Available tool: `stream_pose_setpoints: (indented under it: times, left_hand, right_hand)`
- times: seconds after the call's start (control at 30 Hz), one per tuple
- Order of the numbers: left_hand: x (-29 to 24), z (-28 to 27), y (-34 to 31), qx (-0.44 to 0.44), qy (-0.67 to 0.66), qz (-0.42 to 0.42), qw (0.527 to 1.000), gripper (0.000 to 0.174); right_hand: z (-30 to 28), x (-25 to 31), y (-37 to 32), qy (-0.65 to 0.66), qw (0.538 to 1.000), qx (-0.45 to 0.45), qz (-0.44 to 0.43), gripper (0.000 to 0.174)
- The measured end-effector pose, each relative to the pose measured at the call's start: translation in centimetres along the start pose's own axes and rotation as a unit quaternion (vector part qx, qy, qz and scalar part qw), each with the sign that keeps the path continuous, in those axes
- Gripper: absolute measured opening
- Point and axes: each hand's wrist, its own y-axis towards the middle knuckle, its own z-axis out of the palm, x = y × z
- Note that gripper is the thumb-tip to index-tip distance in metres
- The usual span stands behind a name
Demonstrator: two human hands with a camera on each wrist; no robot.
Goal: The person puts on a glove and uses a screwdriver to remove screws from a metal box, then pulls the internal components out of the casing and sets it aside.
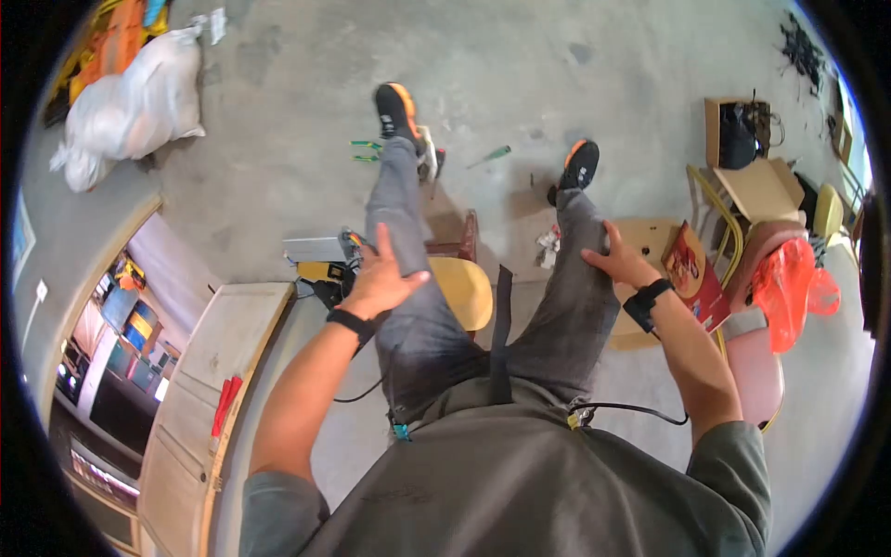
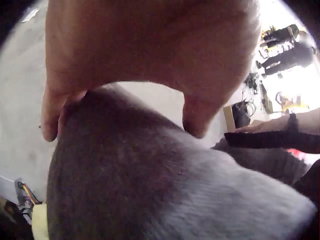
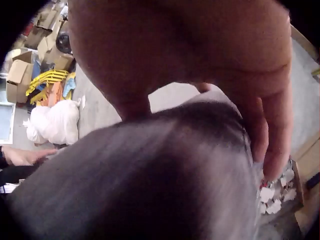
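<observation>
Left hand (image 1: 379,281): open, resting on left knee (image 2: 130,165)
Right hand (image 1: 628,264): open, resting on right knee (image 3: 175,160)
Floor (image 1: 501,65): green tool (image 1: 492,156) between the shoes (image 1: 581,165)
Between legs (image 1: 408,288): yellow seat (image 1: 466,293)

head view evenly lit, wrist views dim up close, blown-out glare upper right, dark curved fisheye edges

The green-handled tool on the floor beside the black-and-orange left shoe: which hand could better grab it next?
Probably the left hand: it lies open over the grey-trousered left leg, on the side of the tool. The right hand is at the other leg, farther away.
</observation>
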Motion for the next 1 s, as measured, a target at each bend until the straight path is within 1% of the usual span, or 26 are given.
stream_pose_setpoints:
  times: [0.07, 0.1, 0.13, 0.17, 0.2, 0.23, 0.27, 0.3, 0.33, 0.4, 0.47, 0.5, 0.53, 0.6, 0.73, 0.77, 0.8, 0.83, 0.87, 0.9, 0.93, 0.97, 1.0]
  left_hand:
    - [1.5, -0.3, 1.8, -0.103, -0.029, 0.002, 0.994, 0.123]
    - [0.9, -0.8, 2.0, -0.093, -0.026, 0.003, 0.995, 0.123]
    - [0.0, -2.1, 1.5, -0.125, -0.040, -0.026, 0.991, 0.120]
    - [-0.2, -2.8, 1.6, -0.160, -0.054, -0.056, 0.984, 0.117]
    - [0.4, -2.8, 1.9, -0.156, -0.052, -0.062, 0.984, 0.117]
    - [1.2, -2.7, 2.1, -0.208, -0.040, -0.027, 0.977, 0.113]
    - [2.0, -2.5, 2.3, -0.264, -0.028, 0.010, 0.964, 0.109]
    - [3.2, -2.3, 2.9, -0.307, -0.020, 0.042, 0.950, 0.110]
    - [3.9, -2.4, 3.3, -0.311, -0.018, 0.043, 0.949, 0.110]
    - [4.7, -2.6, 3.7, -0.354, -0.001, 0.041, 0.934, 0.109]
    - [5.0, -3.2, 4.0, -0.369, -0.019, 0.051, 0.928, 0.109]
    - [5.2, -3.3, 4.1, -0.380, -0.016, 0.060, 0.923, 0.107]
    - [5.6, -3.3, 4.3, -0.393, -0.013, 0.068, 0.917, 0.106]
    - [6.8, -2.9, 4.9, -0.420, -0.009, 0.089, 0.903, 0.106]
    - [10.2, -0.5, 5.9, -0.474, -0.001, 0.143, 0.869, 0.104]
    - [11.2, 0.2, 6.4, -0.492, -0.002, 0.158, 0.856, 0.104]
    - [12.2, 1.0, 7.2, -0.515, -0.003, 0.185, 0.837, 0.104]
    - [13.1, 2.0, 7.6, -0.534, -0.007, 0.208, 0.819, 0.103]
    - [13.9, 2.9, 8.0, -0.546, -0.017, 0.211, 0.811, 0.103]
    - [14.2, 3.2, 8.4, -0.555, -0.038, 0.221, 0.801, 0.102]
    - [14.5, 3.7, 8.5, -0.566, -0.061, 0.233, 0.789, 0.100]
    - [14.8, 4.3, 8.4, -0.586, -0.077, 0.238, 0.771, 0.100]
    - [14.9, 4.2, 8.6, -0.576, -0.072, 0.228, 0.782, 0.100]
  right_hand:
    - [-0.9, 2.5, 0.1, -0.060, 0.998, -0.007, 0.016, 0.104]
    - [-0.4, 2.8, 0.6, -0.088, 0.995, -0.045, 0.007, 0.095]
    - [0.2, 2.8, 1.3, -0.086, 0.995, -0.038, 0.014, 0.095]
    - [0.7, 3.0, 2.2, -0.110, 0.989, -0.093, 0.018, 0.089]
    - [1.4, 3.6, 2.8, -0.135, 0.980, -0.147, 0.021, 0.083]
    - [1.7, 4.8, 2.4, -0.143, 0.971, -0.193, -0.003, 0.074]
    - [1.7, 4.9, 2.6, -0.142, 0.972, -0.189, -0.008, 0.074]
    - [1.7, 4.8, 2.9, -0.145, 0.969, -0.198, -0.025, 0.073]
    - [1.6, 4.9, 3.0, -0.147, 0.966, -0.210, -0.039, 0.072]
    - [1.5, 5.7, 3.3, -0.164, 0.958, -0.227, -0.057, 0.070]
    - [1.5, 7.1, 4.0, -0.175, 0.953, -0.236, -0.067, 0.069]
    - [1.5, 7.8, 4.3, -0.195, 0.950, -0.237, -0.060, 0.069]
    - [1.4, 8.1, 4.7, -0.194, 0.946, -0.250, -0.071, 0.069]
    - [1.6, 8.1, 5.2, -0.238, 0.936, -0.247, -0.076, 0.069]
    - [3.9, 8.2, 5.8, -0.258, 0.907, -0.307, -0.127, 0.062]
    - [5.0, 8.3, 5.8, -0.269, 0.886, -0.349, -0.144, 0.058]
    - [5.8, 8.5, 6.2, -0.270, 0.874, -0.375, -0.150, 0.058]
    - [6.5, 8.5, 6.7, -0.272, 0.867, -0.388, -0.152, 0.058]
    - [7.1, 8.8, 6.9, -0.279, 0.862, -0.393, -0.155, 0.058]
    - [7.5, 9.5, 6.7, -0.258, 0.885, -0.368, -0.120, 0.062]
    - [8.4, 8.9, 6.3, -0.273, 0.875, -0.378, -0.129, 0.062]
    - [8.3, 8.2, 6.5, -0.280, 0.879, -0.370, -0.113, 0.064]
    - [7.7, 8.4, 6.8, -0.285, 0.879, -0.368, -0.100, 0.066]
